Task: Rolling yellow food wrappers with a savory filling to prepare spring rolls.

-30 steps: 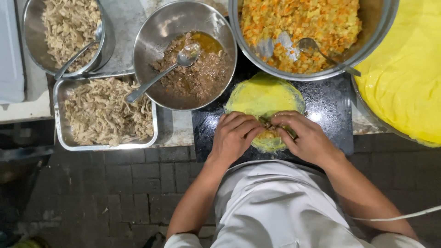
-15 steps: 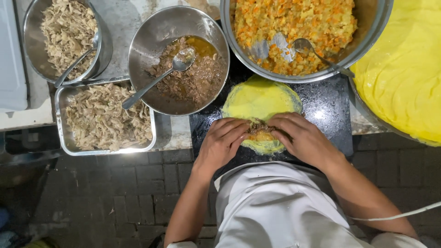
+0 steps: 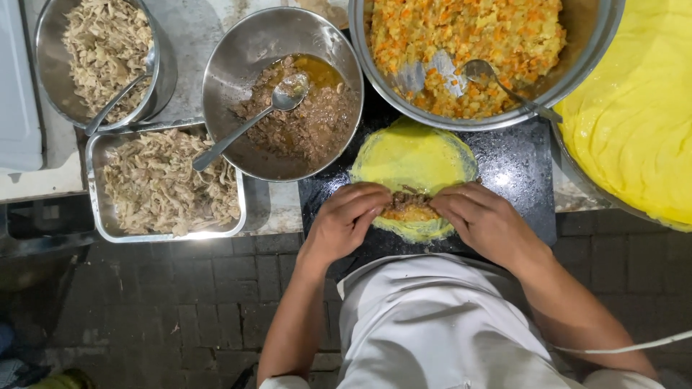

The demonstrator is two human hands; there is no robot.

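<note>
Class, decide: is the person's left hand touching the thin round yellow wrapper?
Touching. The head view shows the left hand pressing its fingers onto the thin round yellow wrapper.

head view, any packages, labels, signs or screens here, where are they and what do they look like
None: no package, label, sign or screen shows.
Containers only, all unmarked:
Two round steel bowls at top, one brown filling, one orange.
Steel pot top left and rectangular steel tray below it, pale shreds.
White box at left edge, plain.
</note>
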